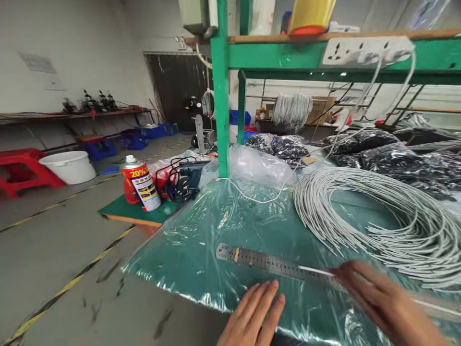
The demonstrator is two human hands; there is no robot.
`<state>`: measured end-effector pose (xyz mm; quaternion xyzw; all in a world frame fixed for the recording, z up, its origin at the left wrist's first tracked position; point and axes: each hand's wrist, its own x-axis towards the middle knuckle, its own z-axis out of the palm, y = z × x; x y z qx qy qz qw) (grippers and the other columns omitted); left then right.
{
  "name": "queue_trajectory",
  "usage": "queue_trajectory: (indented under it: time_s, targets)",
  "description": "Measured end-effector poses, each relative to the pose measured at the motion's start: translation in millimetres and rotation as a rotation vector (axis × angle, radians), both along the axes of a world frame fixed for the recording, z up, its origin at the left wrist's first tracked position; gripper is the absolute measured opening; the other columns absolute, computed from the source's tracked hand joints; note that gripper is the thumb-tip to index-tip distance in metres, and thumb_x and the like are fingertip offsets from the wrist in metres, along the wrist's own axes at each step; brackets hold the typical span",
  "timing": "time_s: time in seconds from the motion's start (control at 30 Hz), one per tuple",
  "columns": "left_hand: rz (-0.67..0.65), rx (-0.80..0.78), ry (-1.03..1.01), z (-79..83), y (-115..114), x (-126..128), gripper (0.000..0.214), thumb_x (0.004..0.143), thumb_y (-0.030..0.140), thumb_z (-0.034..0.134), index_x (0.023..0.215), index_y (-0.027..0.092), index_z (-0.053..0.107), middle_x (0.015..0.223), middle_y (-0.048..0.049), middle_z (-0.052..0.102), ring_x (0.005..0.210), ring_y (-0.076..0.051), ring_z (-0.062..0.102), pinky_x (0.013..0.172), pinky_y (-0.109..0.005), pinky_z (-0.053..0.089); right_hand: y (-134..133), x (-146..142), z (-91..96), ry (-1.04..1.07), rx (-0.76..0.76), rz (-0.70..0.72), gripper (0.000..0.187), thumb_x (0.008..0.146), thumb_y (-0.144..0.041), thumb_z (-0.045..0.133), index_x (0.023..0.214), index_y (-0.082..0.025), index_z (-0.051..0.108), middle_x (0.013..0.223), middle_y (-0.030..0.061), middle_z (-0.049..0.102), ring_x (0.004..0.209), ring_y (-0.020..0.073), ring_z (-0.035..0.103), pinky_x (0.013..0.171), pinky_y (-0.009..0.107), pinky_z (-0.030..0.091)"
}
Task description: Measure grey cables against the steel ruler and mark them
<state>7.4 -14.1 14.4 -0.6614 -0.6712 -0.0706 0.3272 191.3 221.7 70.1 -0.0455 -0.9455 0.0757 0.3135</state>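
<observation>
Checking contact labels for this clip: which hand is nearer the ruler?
Right. The right hand lies over the right end of the ruler, seemingly touching it. The left hand rests flat on the plastic sheet just nearside of the ruler, apart from it.

You have two hands over the bench, your left hand (252,315) and your right hand (382,302), and one steel ruler (266,262) by them. On the same bench you can count one big coil of grey wire (378,216) and one spray can (141,182), with one power strip (363,49) on the frame above. Off to your left, the floor holds one white tub (68,166) and one red stool (21,170).
</observation>
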Motion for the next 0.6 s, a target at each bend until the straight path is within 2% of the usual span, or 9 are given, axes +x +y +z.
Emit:
queue_trajectory:
  time_s: [0.03, 0.1, 0.17, 0.2, 0.23, 0.27, 0.37, 0.5, 0.6]
  targets:
    - [0.023, -0.021, 0.007, 1.5, -3, -2, 0.065, 0.097, 0.056, 0.016, 0.143, 0.015, 0.034, 0.147, -0.0052, 0.037, 0.136, -0.020, 0.034, 0.105, -0.029, 0.042, -16, -27, -2.2, -0.047, -0.074, 0.083, 0.026, 0.095, -0.034, 0.046, 0.113, -0.032, 0.065, 0.087, 0.0065, 0.067, 0.075, 0.0164, 0.068, 0.063, 0.025, 0.056]
    - [0.039, -0.030, 0.009, 1.5, -9, -8, 0.073, 0.094, 0.062, 0.025, 0.145, 0.009, 0.029, 0.149, -0.0113, 0.033, 0.139, -0.024, 0.028, 0.106, -0.032, 0.040, -41, -75, -8.9, -0.024, -0.236, 0.169, 0.026, 0.097, -0.027, 0.044, 0.110, -0.029, 0.066, 0.084, 0.0059, 0.064, 0.076, 0.0159, 0.066, 0.064, 0.025, 0.055]
    - [0.052, -0.041, -0.023, -2.8, -12, -17, 0.086, 0.087, 0.062, 0.049, 0.145, 0.004, 0.025, 0.148, -0.0181, 0.033, 0.139, -0.031, 0.027, 0.104, -0.036, 0.042, -59, -108, -20.2, -0.047, -0.392, 0.206, 0.024, 0.097, -0.025, 0.045, 0.103, -0.025, 0.067, 0.085, 0.0055, 0.062, 0.078, 0.0159, 0.063, 0.067, 0.026, 0.053]
    - [0.063, -0.058, -0.047, -5.9, -13, -20, 0.091, 0.081, 0.055, 0.061, 0.145, 0.002, 0.023, 0.147, -0.0208, 0.034, 0.138, -0.033, 0.026, 0.103, -0.038, 0.043, -64, -119, -26.8, -0.068, -0.456, 0.219, 0.023, 0.097, -0.025, 0.045, 0.101, -0.023, 0.068, 0.085, 0.0055, 0.061, 0.079, 0.0160, 0.062, 0.069, 0.026, 0.052]
    - [0.075, -0.082, -0.073, -9.1, -13, -23, 0.093, 0.076, 0.044, 0.067, 0.145, 0.001, 0.023, 0.146, -0.0224, 0.035, 0.138, -0.035, 0.026, 0.103, -0.039, 0.044, -68, -126, -33.4, -0.093, -0.504, 0.232, 0.022, 0.096, -0.024, 0.047, 0.099, -0.022, 0.068, 0.086, 0.0055, 0.061, 0.080, 0.0161, 0.061, 0.070, 0.026, 0.051]
    - [0.100, -0.107, -0.095, -12.2, -12, -25, 0.090, 0.072, 0.031, 0.066, 0.145, 0.001, 0.022, 0.146, -0.0227, 0.034, 0.138, -0.036, 0.025, 0.103, -0.041, 0.043, -71, -130, -39.3, -0.115, -0.538, 0.241, 0.021, 0.096, -0.024, 0.047, 0.098, -0.021, 0.068, 0.087, 0.0055, 0.060, 0.081, 0.0163, 0.060, 0.071, 0.027, 0.050]
    - [0.197, -0.154, -0.111, -17.5, -10, -24, 0.087, 0.064, 0.007, 0.048, 0.146, 0.003, 0.020, 0.150, -0.0186, 0.029, 0.139, -0.032, 0.023, 0.107, -0.040, 0.041, -71, -131, -50.5, -0.148, -0.581, 0.233, 0.020, 0.096, -0.023, 0.048, 0.096, -0.021, 0.068, 0.087, 0.0047, 0.058, 0.082, 0.0167, 0.057, 0.073, 0.028, 0.047]
    - [0.283, -0.155, -0.090, -17.9, -5, -18, 0.086, 0.062, 0.001, 0.042, 0.146, 0.003, 0.021, 0.151, -0.0165, 0.027, 0.139, -0.030, 0.025, 0.104, -0.038, 0.045, -68, -130, -50.9, -0.153, -0.617, 0.208, 0.021, 0.096, -0.022, 0.049, 0.096, -0.023, 0.069, 0.087, 0.0040, 0.058, 0.082, 0.0167, 0.054, 0.073, 0.028, 0.045]
    - [0.341, -0.142, -0.109, -18.6, -2, -15, 0.081, 0.066, 0.003, 0.041, 0.146, 0.004, 0.023, 0.152, -0.0137, 0.024, 0.140, -0.029, 0.022, 0.104, -0.037, 0.045, -67, -133, -48.1, -0.161, -0.653, 0.217, 0.021, 0.095, -0.021, 0.049, 0.099, -0.023, 0.070, 0.087, 0.0043, 0.058, 0.082, 0.0166, 0.055, 0.074, 0.029, 0.045]
